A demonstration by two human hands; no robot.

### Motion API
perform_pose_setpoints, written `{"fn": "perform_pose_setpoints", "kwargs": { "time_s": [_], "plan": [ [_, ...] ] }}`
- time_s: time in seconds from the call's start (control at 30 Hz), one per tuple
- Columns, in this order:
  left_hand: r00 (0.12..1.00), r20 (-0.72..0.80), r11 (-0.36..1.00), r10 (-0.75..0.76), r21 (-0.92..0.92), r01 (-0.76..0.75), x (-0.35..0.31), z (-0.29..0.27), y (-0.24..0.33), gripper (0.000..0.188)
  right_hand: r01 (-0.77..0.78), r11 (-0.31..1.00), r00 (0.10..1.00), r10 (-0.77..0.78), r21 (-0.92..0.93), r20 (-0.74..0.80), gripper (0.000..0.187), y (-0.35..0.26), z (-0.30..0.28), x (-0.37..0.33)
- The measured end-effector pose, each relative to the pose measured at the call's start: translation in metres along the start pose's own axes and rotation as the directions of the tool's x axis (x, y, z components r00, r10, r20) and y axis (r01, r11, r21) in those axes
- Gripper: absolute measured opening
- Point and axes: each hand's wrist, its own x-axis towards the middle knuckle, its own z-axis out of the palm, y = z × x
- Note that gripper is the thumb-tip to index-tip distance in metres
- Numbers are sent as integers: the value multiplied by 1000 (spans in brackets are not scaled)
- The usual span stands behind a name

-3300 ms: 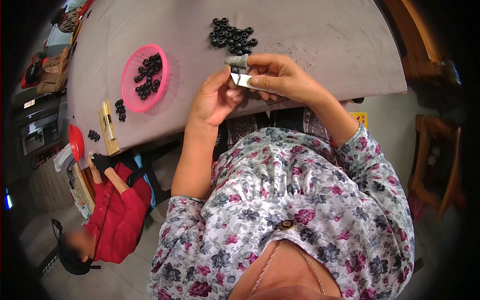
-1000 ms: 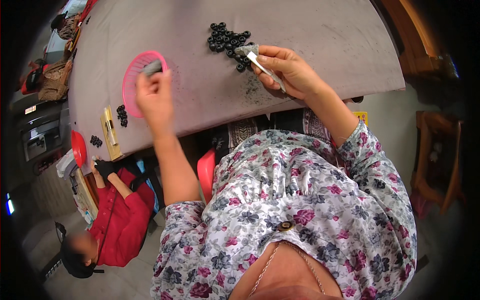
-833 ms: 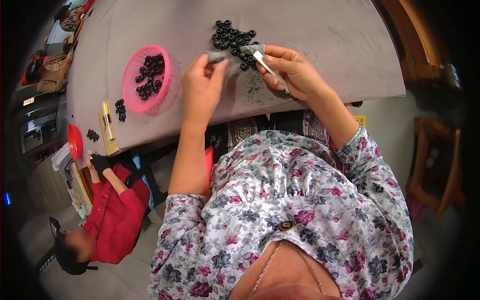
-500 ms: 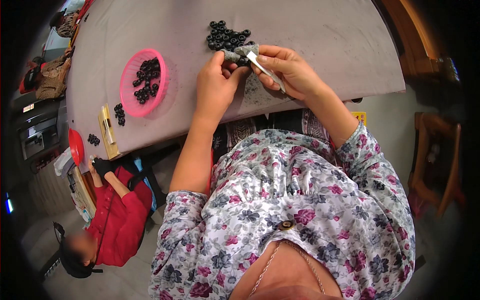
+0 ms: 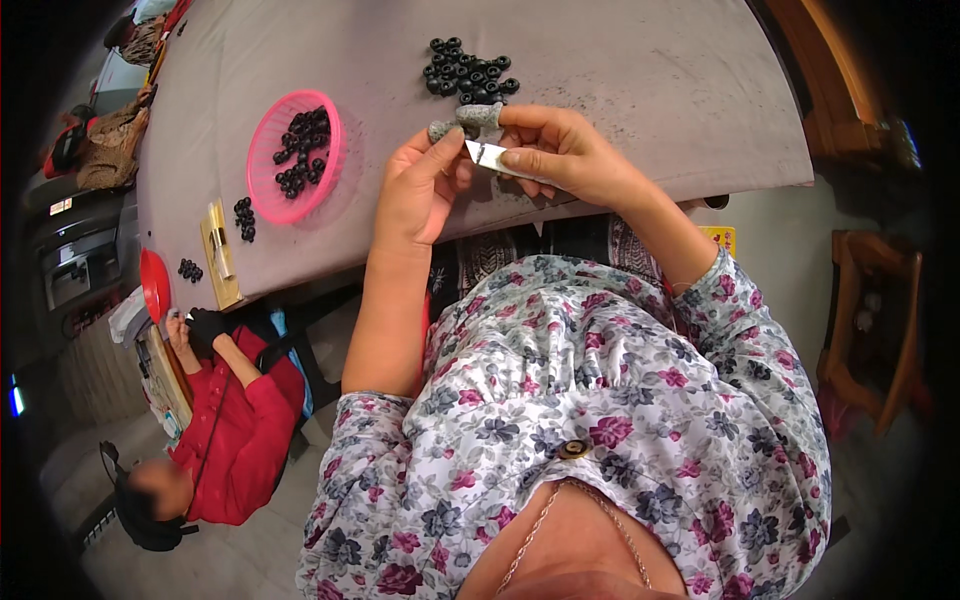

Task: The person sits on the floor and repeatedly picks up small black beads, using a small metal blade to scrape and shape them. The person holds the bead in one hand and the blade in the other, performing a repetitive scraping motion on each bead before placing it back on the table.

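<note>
My left hand [image 5: 418, 185] is closed, thumb against fingertip, on a small black piece that the fingers mostly hide. Grey wrapping covers the tip of its index finger. My right hand [image 5: 570, 160] grips a flat white blade [image 5: 490, 156] with a slanted end, pointing toward my left thumb. A grey wrap [image 5: 480, 115] also covers my right index fingertip, which meets the left fingers above the blade. Just beyond both hands lies a loose pile of black ring-shaped parts [image 5: 465, 75].
A pink basket [image 5: 262, 200] holding more black parts stands to the left. Past it lie small black clusters [image 5: 244, 219], a yellowish tray [image 5: 222, 265] and a red dish [image 5: 153, 285]. A co-worker in red [image 5: 245, 430] sits at the table's left side. Dark crumbs dot the cloth.
My hands have moved slightly nearer to me and away from the pile. The blade has swung flatter, its slanted end now pointing left at my left thumb.
</note>
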Motion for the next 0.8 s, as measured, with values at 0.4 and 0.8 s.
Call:
{"fn": "perform_pose_setpoints", "kwargs": {
  "time_s": [0.4, 0.8],
  "plan": [
    [966, 164, 919, -201, -309, 244, 0, -7, -8, 22, -10, 1000, 1000, 10, 11, 0, 41, -9, 4, -3],
    [946, 247, 903, -208, -324, 283, -1, -12, -7, 22, -3, 1000, 1000, 3, 1, 11, 39, -7, 3, -3]
  ]
}}
